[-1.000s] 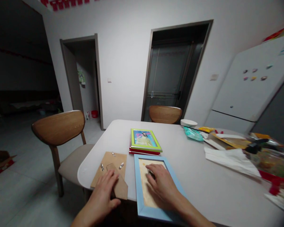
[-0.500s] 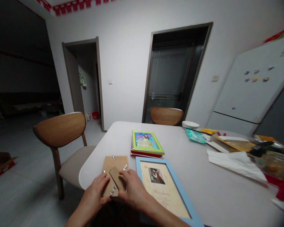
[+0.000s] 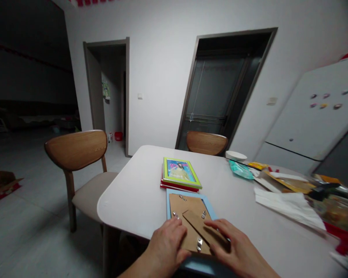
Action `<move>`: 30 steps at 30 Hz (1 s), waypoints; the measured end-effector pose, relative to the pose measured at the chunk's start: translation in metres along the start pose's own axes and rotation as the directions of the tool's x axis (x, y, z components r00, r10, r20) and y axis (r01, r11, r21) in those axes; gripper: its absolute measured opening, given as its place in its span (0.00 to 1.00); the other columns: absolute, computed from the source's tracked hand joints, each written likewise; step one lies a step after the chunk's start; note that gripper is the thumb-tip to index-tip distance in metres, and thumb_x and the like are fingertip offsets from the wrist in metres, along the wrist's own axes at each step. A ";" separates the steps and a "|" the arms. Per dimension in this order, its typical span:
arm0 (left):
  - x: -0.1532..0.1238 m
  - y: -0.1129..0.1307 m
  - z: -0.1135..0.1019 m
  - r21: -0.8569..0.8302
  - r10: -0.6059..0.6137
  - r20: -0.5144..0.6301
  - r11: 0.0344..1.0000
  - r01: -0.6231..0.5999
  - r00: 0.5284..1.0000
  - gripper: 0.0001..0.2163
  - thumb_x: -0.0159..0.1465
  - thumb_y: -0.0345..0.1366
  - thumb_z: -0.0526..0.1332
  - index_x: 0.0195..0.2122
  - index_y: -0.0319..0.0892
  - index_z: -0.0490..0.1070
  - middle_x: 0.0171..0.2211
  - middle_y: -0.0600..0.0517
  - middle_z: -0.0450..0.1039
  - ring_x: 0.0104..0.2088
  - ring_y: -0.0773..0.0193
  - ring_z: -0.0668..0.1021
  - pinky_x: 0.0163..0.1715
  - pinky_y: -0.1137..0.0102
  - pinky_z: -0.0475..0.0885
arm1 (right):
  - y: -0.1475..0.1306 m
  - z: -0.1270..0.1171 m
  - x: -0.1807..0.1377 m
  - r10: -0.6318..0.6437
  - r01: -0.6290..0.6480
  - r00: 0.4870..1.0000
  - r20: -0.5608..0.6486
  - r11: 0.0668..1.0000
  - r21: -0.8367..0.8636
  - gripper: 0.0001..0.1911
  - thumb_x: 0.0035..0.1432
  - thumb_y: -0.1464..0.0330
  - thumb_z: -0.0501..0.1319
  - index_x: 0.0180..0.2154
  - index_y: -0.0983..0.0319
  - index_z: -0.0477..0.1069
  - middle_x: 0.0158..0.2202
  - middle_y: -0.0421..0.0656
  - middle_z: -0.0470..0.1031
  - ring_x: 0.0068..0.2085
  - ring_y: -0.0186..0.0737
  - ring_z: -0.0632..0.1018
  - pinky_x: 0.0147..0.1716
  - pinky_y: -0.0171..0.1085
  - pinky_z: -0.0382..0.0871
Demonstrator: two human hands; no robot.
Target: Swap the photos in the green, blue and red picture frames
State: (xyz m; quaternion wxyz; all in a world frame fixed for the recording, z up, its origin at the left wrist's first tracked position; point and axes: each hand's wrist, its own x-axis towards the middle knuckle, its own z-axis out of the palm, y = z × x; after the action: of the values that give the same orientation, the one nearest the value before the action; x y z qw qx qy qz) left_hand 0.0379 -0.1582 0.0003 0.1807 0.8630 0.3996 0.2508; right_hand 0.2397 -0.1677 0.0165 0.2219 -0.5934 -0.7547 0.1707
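Note:
A brown picture frame backing board (image 3: 188, 202) with metal clips and a folding stand leg (image 3: 195, 224) lies over the light blue picture frame (image 3: 210, 206) near the table's front edge. Whether it touches the frame or hovers just above, I cannot tell. My left hand (image 3: 169, 241) grips the board's left edge, thumb at the near corner. On the other side, my right hand (image 3: 234, 245) holds its right edge, fingers beside the stand leg. Most of the blue frame's picture is covered. Beyond it lies a lime green picture frame (image 3: 195, 175) stacked on a red one (image 3: 179, 188).
The white table (image 3: 127, 197) bears a white bowl (image 3: 236, 155), a teal packet (image 3: 240, 170), a white paper sheet (image 3: 290, 206) and clutter along the right. Wooden chairs stand at the left (image 3: 78, 150) and far side (image 3: 207, 143).
Both hands have carried the backing board rightward from the bare tabletop to over the blue frame. The stacked frames have stayed put. The head view has shifted slightly.

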 end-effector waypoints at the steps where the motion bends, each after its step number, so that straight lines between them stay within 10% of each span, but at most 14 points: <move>1: 0.002 0.001 0.003 0.000 -0.005 0.011 1.000 0.005 1.000 0.18 0.49 0.31 0.64 0.42 0.37 0.66 0.49 0.44 0.64 0.51 0.57 0.64 0.52 0.66 0.57 | 0.004 0.001 -0.001 0.007 -0.007 1.000 0.000 1.000 -0.014 0.20 0.43 0.70 0.52 0.42 0.61 0.65 0.41 0.46 0.67 0.44 0.40 0.68 0.46 0.38 0.60; 19: 0.000 -0.008 0.004 -0.052 -0.028 0.051 0.998 0.031 0.998 0.13 0.52 0.32 0.62 0.39 0.43 0.65 0.42 0.52 0.69 0.43 0.63 0.69 0.51 0.65 0.56 | 0.011 0.014 -0.002 0.026 -0.021 0.998 0.049 0.995 -0.097 0.17 0.42 0.69 0.53 0.38 0.60 0.69 0.35 0.44 0.68 0.38 0.39 0.70 0.39 0.36 0.61; 24: -0.007 -0.019 0.002 -0.039 -0.001 0.106 0.999 0.006 0.994 0.29 0.43 0.45 0.67 0.45 0.42 0.62 0.52 0.47 0.60 0.52 0.56 0.62 0.54 0.59 0.50 | 0.008 0.034 0.010 -0.053 0.042 0.997 -0.061 0.984 -0.172 0.19 0.42 0.71 0.54 0.40 0.60 0.69 0.37 0.46 0.68 0.41 0.42 0.68 0.41 0.39 0.60; 30: -0.011 -0.027 0.003 -0.037 -0.008 0.061 0.999 0.010 0.998 0.22 0.45 0.42 0.67 0.41 0.43 0.65 0.50 0.48 0.64 0.51 0.58 0.64 0.54 0.61 0.51 | -0.002 0.040 0.006 -0.244 0.235 0.969 -0.039 0.958 -0.167 0.13 0.51 0.69 0.51 0.36 0.56 0.71 0.45 0.46 0.66 0.46 0.43 0.66 0.44 0.43 0.59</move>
State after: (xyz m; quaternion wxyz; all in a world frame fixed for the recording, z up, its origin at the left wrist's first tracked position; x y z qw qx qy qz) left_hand 0.0174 -0.1508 -0.0187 0.2101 0.8649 0.3929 0.2310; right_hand 0.2154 -0.1621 -0.0152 0.2145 -0.5184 -0.8254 0.0635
